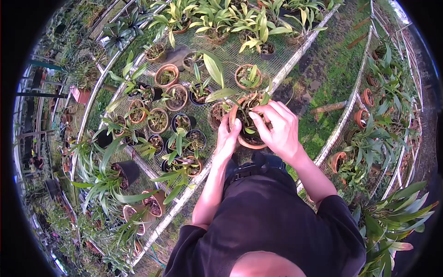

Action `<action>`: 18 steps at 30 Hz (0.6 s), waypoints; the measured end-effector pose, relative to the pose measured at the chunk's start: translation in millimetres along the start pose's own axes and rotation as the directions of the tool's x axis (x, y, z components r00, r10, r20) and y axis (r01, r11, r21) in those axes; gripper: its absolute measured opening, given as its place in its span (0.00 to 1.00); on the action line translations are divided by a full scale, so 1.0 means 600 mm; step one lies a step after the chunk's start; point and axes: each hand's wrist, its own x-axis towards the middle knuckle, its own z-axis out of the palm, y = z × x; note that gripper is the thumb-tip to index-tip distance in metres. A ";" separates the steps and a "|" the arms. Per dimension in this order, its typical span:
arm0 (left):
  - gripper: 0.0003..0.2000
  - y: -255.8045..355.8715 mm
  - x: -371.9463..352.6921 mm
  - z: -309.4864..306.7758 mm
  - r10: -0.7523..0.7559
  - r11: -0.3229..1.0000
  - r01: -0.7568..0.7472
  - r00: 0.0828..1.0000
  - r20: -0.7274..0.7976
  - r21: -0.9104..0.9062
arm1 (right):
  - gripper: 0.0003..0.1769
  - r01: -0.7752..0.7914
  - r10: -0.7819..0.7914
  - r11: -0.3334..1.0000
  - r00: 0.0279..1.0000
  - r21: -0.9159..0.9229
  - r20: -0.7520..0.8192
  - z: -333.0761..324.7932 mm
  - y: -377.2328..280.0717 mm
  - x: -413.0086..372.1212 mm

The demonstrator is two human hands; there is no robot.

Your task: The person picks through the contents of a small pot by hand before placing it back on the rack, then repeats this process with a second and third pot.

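Observation:
A terracotta pot (251, 145) with a leafy plant (249, 130) and brown, dry-looking roots or stems is right in front of my body. My left hand (228, 137) grips its left side, the thumb at the rim and the other fingers around the outside. Over the right part of the pot, my right hand (280, 128) has its thumb and fingers drawn together among the stems. What lies between those fingertips is too small to make out. Long green leaves (213, 69) rise beyond the pot, and a smaller brown pot (218, 115) is just left of it.
A wire-mesh bench (230, 51) with a pale metal edge (300, 53) carries several terracotta and black pots. Another terracotta pot (248, 76) stands just beyond my hands. On the right, another bench rail (344, 122) borders more potted plants, with mossy ground (318, 111) between.

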 end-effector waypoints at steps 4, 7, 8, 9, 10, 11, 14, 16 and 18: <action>0.45 -0.037 0.008 -0.018 -0.033 0.987 0.029 0.999 -0.024 -0.158 | 0.10 -0.050 0.044 0.998 0.981 -0.027 -0.191 0.001 0.060 -0.027; 0.46 -0.048 0.006 -0.030 -0.080 0.985 0.069 0.995 -0.065 -0.158 | 0.33 -0.385 0.412 0.899 0.905 0.208 -0.107 0.020 0.102 -0.044; 0.43 -0.050 0.005 -0.031 -0.106 0.973 0.091 0.992 -0.061 -0.215 | 0.36 -0.511 0.545 0.737 0.836 0.443 0.057 0.031 0.117 -0.058; 0.41 -0.039 0.002 -0.027 -0.084 0.963 0.071 0.996 -0.039 -0.259 | 0.39 -0.612 0.615 0.499 0.749 0.614 0.247 0.038 0.127 -0.066; 0.40 -0.018 -0.002 -0.019 -0.061 0.951 0.054 0.998 -0.015 -0.303 | 0.41 -0.678 0.536 0.303 0.702 0.670 0.469 0.042 0.141 -0.070; 0.38 -0.007 -0.005 -0.013 -0.039 0.937 0.040 0.999 0.010 -0.347 | 0.40 -0.680 0.516 0.245 0.695 0.691 0.500 0.047 0.147 -0.081; 0.33 -0.003 -0.005 -0.016 -0.008 0.919 0.058 0.992 0.129 -0.391 | 0.36 -0.668 0.466 0.228 0.714 0.708 0.523 0.064 0.142 -0.084; 0.37 -0.010 -0.005 -0.028 -0.141 0.948 0.178 0.978 0.154 -0.265 | 0.36 -0.640 0.464 0.220 0.733 0.736 0.497 0.059 0.141 -0.082; 0.40 0.015 -0.007 -0.023 -0.218 0.958 0.245 0.960 0.178 -0.149 | 0.37 -0.623 0.472 0.131 0.723 0.771 0.504 0.049 0.128 -0.078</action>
